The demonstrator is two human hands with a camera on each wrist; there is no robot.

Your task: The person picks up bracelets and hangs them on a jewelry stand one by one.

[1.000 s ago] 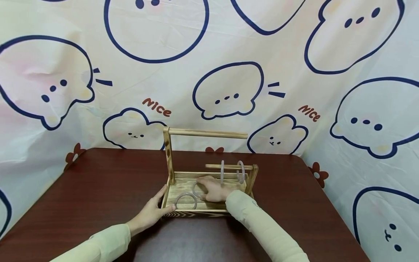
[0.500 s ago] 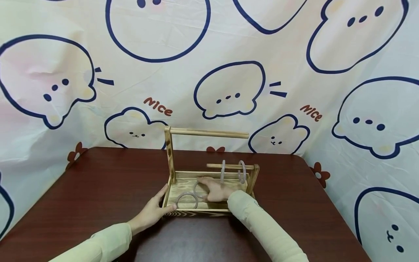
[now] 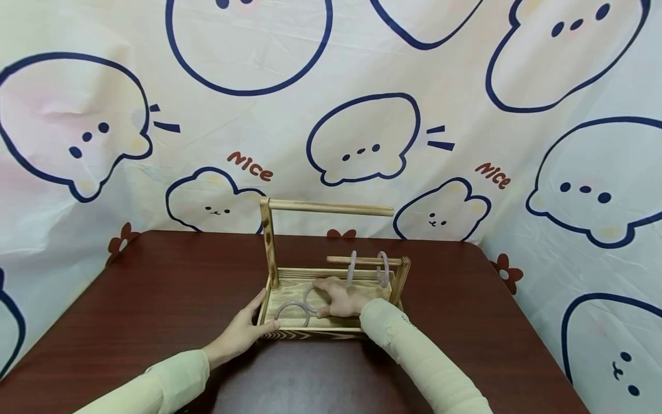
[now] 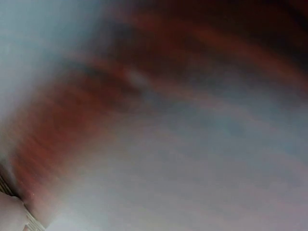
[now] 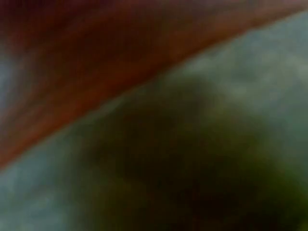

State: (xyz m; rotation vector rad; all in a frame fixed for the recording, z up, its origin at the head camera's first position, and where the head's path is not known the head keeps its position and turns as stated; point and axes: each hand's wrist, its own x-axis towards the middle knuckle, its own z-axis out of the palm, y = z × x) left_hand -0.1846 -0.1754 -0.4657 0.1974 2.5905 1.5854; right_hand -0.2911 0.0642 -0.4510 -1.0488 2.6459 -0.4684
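A wooden tray [image 3: 320, 331] stands on the dark red table [image 3: 155, 287]. It has a tall post [image 3: 269, 247] carrying an upper dowel [image 3: 331, 208], and a short lower dowel [image 3: 362, 260]. Two pale rings [image 3: 352, 267] [image 3: 383, 269] hang on the lower dowel. One ring [image 3: 292, 303] lies flat in the tray's front left. My right hand [image 3: 341, 299] is inside the tray, with fingers and thumb around a second flat ring [image 3: 306, 297]. My left hand [image 3: 243, 333] braces the tray's front left corner, thumb along the front rim. Both wrist views are blurred.
A cloth backdrop [image 3: 362, 86] printed with cartoon animals hangs right behind the table's far edge and wraps round both sides. The table's right edge [image 3: 522, 322] runs close to the cloth.
The hands and rings keep their places. Only the view has shifted slightly.
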